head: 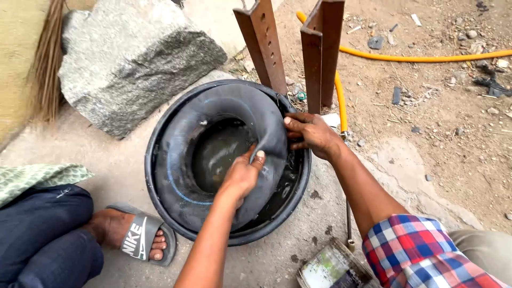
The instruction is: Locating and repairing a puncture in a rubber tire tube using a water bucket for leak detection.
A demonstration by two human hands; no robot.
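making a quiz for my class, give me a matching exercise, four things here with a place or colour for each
Things:
1. inner tube
2. hose
3. big rock
4. tin can

Descriptions:
A. yellow-orange, lying across the dirt
B. grey, left of the basin
C. black, pressed into the water by the left hand and right hand
D. at the bottom edge, by the checked sleeve

Pairs: 1-C, 2-A, 3-B, 4-D

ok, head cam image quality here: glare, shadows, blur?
Head view: soft daylight, faint shadows; sheen on the water in the basin and on the wet inner tube; both hands (left hand, right hand) sharp; slight wide-angle bend at the edges.
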